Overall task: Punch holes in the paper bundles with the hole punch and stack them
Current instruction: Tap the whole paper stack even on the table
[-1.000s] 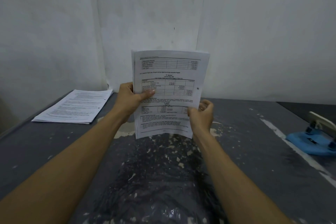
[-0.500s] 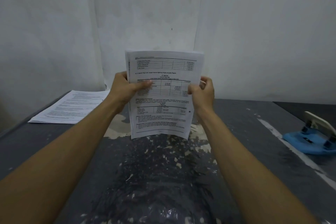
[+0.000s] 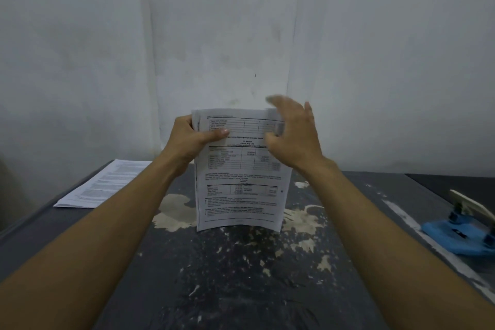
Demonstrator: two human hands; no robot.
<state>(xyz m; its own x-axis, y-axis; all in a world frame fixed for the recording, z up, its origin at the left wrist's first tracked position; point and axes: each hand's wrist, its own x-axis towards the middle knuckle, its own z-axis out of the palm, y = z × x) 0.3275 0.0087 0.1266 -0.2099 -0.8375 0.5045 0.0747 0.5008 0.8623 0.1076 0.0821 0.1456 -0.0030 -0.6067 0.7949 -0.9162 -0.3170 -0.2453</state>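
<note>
Lying flat at the far left of the dark table (image 3: 241, 289), a stack of papers (image 3: 103, 185) appears already set aside, though whether it has been punched cannot be told. At the middle, a paper bundle (image 3: 242, 182) is stood upright on its lower edge, pinched near its top left by the left hand (image 3: 192, 139), while the blurred right hand (image 3: 290, 134) is spread open at its top right corner, gripping nothing. One punched hole shows near the bundle's right edge, so stacking is judged next, and the blue hole punch (image 3: 466, 233) is left untouched at the far right.
</note>
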